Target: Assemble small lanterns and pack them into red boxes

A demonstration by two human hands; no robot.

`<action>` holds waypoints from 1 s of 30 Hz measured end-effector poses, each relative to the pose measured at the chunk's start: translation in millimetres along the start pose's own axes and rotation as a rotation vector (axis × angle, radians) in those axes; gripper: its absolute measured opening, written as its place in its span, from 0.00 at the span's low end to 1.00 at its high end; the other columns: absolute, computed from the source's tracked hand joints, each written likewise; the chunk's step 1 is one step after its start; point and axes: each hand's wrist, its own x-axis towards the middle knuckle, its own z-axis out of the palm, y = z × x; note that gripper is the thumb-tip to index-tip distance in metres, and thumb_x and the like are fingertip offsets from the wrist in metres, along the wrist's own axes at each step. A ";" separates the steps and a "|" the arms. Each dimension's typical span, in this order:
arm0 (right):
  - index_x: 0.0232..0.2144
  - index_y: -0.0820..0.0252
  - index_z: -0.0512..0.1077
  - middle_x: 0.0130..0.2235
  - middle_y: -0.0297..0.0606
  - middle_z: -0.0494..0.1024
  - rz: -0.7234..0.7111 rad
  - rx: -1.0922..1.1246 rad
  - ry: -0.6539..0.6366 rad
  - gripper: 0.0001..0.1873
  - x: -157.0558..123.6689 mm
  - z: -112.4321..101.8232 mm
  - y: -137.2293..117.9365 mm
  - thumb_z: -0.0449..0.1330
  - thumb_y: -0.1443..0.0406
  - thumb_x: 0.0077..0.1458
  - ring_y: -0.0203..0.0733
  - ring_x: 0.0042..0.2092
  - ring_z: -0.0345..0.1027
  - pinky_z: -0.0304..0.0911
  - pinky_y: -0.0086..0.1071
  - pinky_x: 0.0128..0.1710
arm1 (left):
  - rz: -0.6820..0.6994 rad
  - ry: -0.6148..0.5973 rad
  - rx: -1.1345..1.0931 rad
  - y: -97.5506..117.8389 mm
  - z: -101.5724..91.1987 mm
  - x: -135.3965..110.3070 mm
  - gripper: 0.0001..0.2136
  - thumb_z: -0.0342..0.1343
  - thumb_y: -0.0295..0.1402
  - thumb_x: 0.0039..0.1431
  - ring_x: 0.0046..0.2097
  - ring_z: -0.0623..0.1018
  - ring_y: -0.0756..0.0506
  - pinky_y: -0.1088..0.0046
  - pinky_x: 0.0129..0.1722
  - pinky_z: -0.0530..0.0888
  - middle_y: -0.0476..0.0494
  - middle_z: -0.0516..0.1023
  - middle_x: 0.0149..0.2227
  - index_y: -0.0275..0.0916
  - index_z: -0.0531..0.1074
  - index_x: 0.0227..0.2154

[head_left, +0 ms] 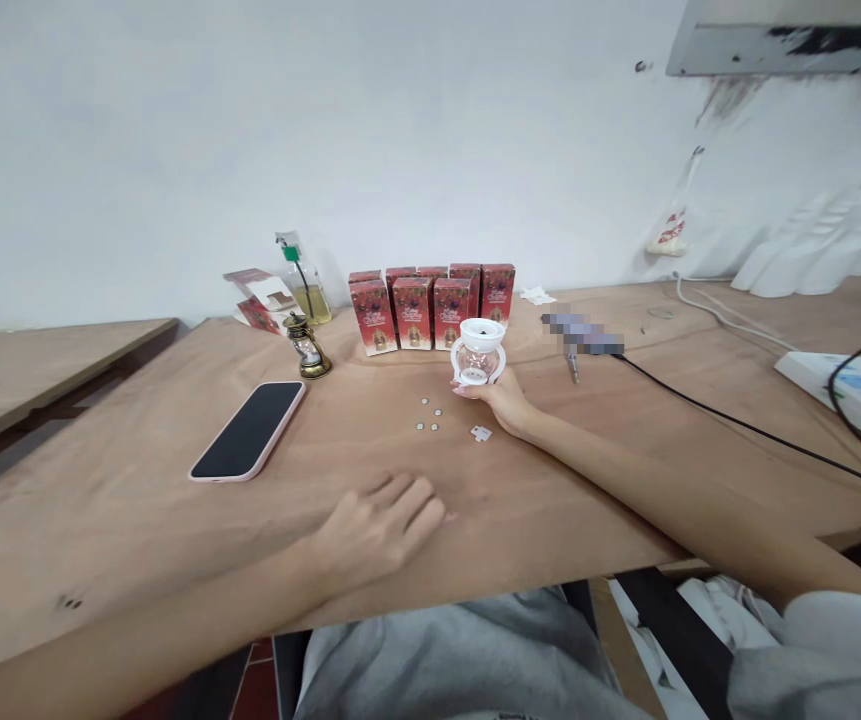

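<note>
My right hand [509,402] is closed around the lower part of a small white lantern-shaped ornament [479,356] with a clear rounded globe, held above the table. Palm down on the wood, my left hand [385,520] lies with its fingers curled under; whatever is beneath them, if anything, is hidden. Between the two hands are several small round silvery pieces, like button cells [434,427]. A small flat white piece with a tab [481,434] lies just below the right hand. Further left stands a bronze-coloured lantern ornament [308,346] with a clear middle.
Red printed boxes [413,314] stand in rows behind the white ornament. A phone [250,432] lies at left, with a pump bottle [313,290] and an opened card box [261,300] behind it. On the right, a black cable [715,402] runs toward a white power strip [850,395].
</note>
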 end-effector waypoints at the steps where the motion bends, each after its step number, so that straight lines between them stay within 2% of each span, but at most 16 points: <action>1: 0.33 0.57 0.69 0.30 0.30 0.77 -0.003 -0.005 -0.002 0.26 -0.2 0.1 -0.4 0.70 0.68 0.25 0.40 0.33 0.72 0.66 0.40 0.44 | -0.023 -0.046 0.026 -7.3 6.0 1.7 0.12 0.44 0.31 0.66 0.25 0.71 0.49 0.73 0.23 0.64 0.49 0.71 0.24 0.37 0.63 0.26; 3: 0.32 0.57 0.69 0.29 0.30 0.77 -0.007 -0.017 -0.007 0.25 -0.7 0.3 -1.1 0.70 0.68 0.25 0.40 0.33 0.71 0.66 0.39 0.44 | -0.104 -0.172 0.000 -19.0 17.6 3.2 0.14 0.40 0.34 0.68 0.27 0.72 0.49 0.74 0.24 0.64 0.48 0.70 0.26 0.38 0.63 0.27; 5: 0.31 0.58 0.69 0.29 0.30 0.77 -0.012 -0.024 -0.008 0.24 -1.1 0.8 -1.9 0.70 0.69 0.25 0.39 0.33 0.71 0.66 0.39 0.44 | -0.206 -0.355 -0.106 -26.7 25.7 4.0 0.16 0.36 0.36 0.69 0.30 0.73 0.48 0.75 0.26 0.65 0.47 0.71 0.29 0.37 0.64 0.29; 8: 0.32 0.57 0.70 0.30 0.30 0.77 -0.013 -0.020 -0.011 0.25 -1.5 1.7 -2.7 0.70 0.68 0.25 0.40 0.33 0.71 0.66 0.39 0.44 | -0.282 -0.593 -0.220 -33.1 28.2 8.0 0.18 0.34 0.37 0.69 0.33 0.74 0.48 0.74 0.29 0.67 0.45 0.73 0.34 0.38 0.66 0.32; 11: 0.32 0.56 0.70 0.31 0.31 0.77 -0.009 -0.026 -0.019 0.24 -1.7 2.2 -3.3 0.70 0.67 0.26 0.41 0.34 0.71 0.66 0.40 0.44 | -0.278 -0.692 -0.221 -36.6 25.4 14.7 0.19 0.33 0.40 0.68 0.35 0.76 0.46 0.72 0.30 0.69 0.44 0.74 0.38 0.39 0.68 0.35; 15: 0.31 0.57 0.70 0.30 0.31 0.77 -0.003 -0.030 -0.022 0.23 -1.7 2.0 -3.2 0.70 0.69 0.26 0.41 0.34 0.72 0.65 0.41 0.46 | -0.282 -0.737 -0.225 -40.8 26.2 18.6 0.20 0.34 0.42 0.68 0.36 0.77 0.45 0.72 0.31 0.70 0.42 0.76 0.40 0.38 0.69 0.37; 25: 0.35 0.56 0.69 0.31 0.30 0.77 -0.007 -0.018 -0.038 0.27 -1.5 0.3 -1.6 0.70 0.68 0.26 0.40 0.33 0.72 0.66 0.41 0.46 | -0.320 -0.706 -0.210 -50.9 31.9 12.6 0.20 0.33 0.44 0.67 0.38 0.76 0.43 0.71 0.31 0.68 0.42 0.75 0.39 0.38 0.66 0.35; 27: 0.36 0.56 0.69 0.32 0.31 0.77 -0.016 -0.025 -0.045 0.28 -1.7 0.7 -2.1 0.70 0.67 0.27 0.41 0.34 0.72 0.66 0.41 0.45 | -0.384 -0.706 -0.252 -53.3 32.1 11.4 0.19 0.32 0.43 0.68 0.37 0.76 0.44 0.71 0.31 0.67 0.43 0.76 0.37 0.39 0.65 0.33; 30: 0.35 0.56 0.69 0.33 0.32 0.77 -0.031 -0.042 -0.056 0.26 -1.4 0.9 -2.2 0.69 0.67 0.27 0.41 0.35 0.72 0.66 0.40 0.45 | -0.556 -0.697 -0.279 -58.7 34.5 9.3 0.18 0.31 0.43 0.68 0.33 0.77 0.44 0.71 0.29 0.65 0.46 0.76 0.32 0.39 0.63 0.34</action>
